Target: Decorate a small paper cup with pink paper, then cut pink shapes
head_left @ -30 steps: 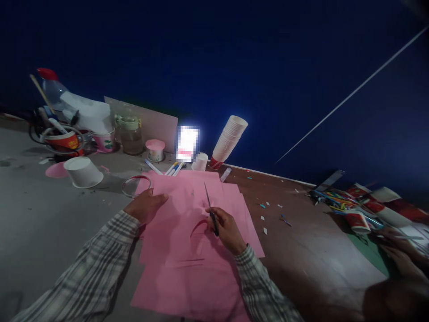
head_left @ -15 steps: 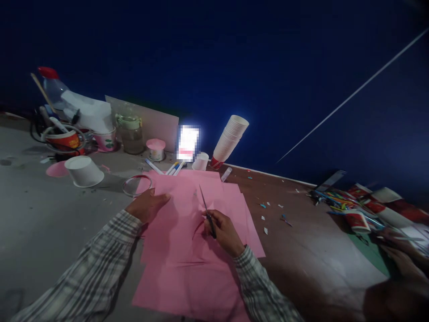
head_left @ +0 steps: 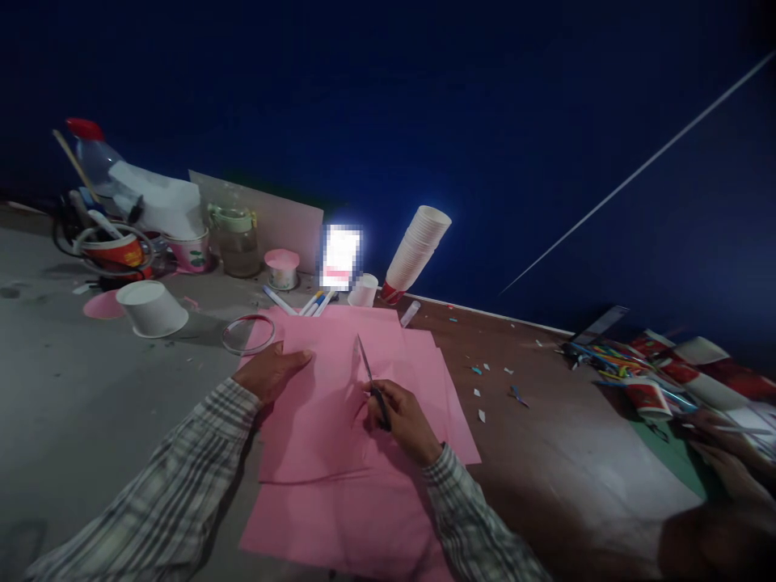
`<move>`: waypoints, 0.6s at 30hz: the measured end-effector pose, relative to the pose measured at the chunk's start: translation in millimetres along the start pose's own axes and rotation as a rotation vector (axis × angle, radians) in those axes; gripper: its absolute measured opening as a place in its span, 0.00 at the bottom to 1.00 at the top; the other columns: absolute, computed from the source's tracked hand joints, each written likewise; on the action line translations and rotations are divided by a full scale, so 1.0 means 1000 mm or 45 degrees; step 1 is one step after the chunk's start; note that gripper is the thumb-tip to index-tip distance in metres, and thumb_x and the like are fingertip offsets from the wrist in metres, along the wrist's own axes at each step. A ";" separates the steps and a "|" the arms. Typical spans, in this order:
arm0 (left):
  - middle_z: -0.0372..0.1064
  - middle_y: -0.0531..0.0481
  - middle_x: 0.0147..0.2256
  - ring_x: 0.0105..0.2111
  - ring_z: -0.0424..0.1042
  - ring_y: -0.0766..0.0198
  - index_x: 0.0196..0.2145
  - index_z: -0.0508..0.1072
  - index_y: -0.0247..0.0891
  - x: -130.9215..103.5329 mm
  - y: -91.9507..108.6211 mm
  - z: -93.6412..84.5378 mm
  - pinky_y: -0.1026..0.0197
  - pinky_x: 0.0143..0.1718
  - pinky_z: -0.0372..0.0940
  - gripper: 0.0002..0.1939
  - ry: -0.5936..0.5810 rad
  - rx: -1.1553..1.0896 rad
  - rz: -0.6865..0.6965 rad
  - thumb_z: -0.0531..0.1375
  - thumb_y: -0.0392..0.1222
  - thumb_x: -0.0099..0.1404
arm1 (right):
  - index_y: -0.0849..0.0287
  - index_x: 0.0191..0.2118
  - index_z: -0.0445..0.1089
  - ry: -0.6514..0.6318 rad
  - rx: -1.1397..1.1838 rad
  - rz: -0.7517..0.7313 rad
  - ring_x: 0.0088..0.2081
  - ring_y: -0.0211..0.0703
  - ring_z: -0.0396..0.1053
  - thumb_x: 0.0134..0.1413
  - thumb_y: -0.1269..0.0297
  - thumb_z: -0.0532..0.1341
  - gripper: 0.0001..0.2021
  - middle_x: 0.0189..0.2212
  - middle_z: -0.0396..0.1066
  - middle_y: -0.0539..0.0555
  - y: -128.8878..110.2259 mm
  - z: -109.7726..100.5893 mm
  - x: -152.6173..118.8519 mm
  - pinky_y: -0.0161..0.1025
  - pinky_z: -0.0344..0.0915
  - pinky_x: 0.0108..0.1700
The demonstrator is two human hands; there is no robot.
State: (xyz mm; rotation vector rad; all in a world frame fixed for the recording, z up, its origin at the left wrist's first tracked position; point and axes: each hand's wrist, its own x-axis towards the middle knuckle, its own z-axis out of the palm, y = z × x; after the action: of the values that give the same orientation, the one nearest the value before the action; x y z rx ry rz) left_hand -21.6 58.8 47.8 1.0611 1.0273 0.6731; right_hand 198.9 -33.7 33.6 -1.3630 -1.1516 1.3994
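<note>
My right hand (head_left: 403, 416) is closed round the black handles of a pair of scissors (head_left: 368, 368), whose blade points up and a little left over the pink paper (head_left: 315, 420). At the left edge of the top sheet, my left hand (head_left: 270, 372) grips the paper with its thumb flat on top and its fingers partly hidden. More pink sheets (head_left: 339, 525) lie underneath, out of line with one another. Near the scissors the top sheet looks bent or cut; the exact cut is hard to make out. A clear ring-shaped lid (head_left: 248, 335) lies by my left hand.
Markers (head_left: 312, 304), a glowing screen (head_left: 340, 257) and a leaning stack of paper cups (head_left: 418, 255) stand behind the paper. A white cup (head_left: 151, 309) and a jar (head_left: 234, 242) are at left. Paper scraps (head_left: 482, 415) and another person's hands (head_left: 724, 444) are at right.
The scissors' tip has shifted slightly left. My left hand and the top sheet have moved a little right, and the sheet's lower edge looks different.
</note>
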 end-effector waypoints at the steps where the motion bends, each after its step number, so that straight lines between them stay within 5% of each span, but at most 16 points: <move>1: 0.67 0.54 0.18 0.25 0.71 0.60 0.22 0.68 0.38 0.001 -0.002 -0.001 0.61 0.27 0.66 0.16 0.005 -0.072 -0.006 0.71 0.47 0.46 | 0.59 0.39 0.69 -0.011 0.023 -0.004 0.19 0.34 0.60 0.47 0.49 0.67 0.20 0.16 0.58 0.41 0.000 0.000 0.000 0.36 0.63 0.26; 7: 0.73 0.53 0.22 0.27 0.75 0.59 0.26 0.71 0.38 0.006 -0.011 -0.003 0.59 0.33 0.71 0.15 0.001 -0.299 -0.008 0.72 0.44 0.46 | 0.61 0.40 0.70 -0.067 0.103 -0.062 0.19 0.34 0.63 0.50 0.47 0.67 0.21 0.16 0.63 0.43 0.004 -0.002 0.000 0.35 0.61 0.25; 18: 0.74 0.53 0.22 0.27 0.76 0.59 0.25 0.69 0.39 0.014 -0.026 0.001 0.63 0.30 0.71 0.15 0.242 -0.373 -0.102 0.73 0.40 0.47 | 0.62 0.43 0.70 -0.058 0.166 -0.123 0.19 0.36 0.63 0.52 0.45 0.66 0.24 0.16 0.64 0.44 0.007 -0.003 0.000 0.35 0.60 0.23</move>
State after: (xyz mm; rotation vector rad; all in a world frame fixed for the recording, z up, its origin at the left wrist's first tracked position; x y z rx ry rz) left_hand -15.5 60.9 19.2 0.7080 1.0890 0.8422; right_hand 201.8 -35.4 26.7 -1.1751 -1.1202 1.4166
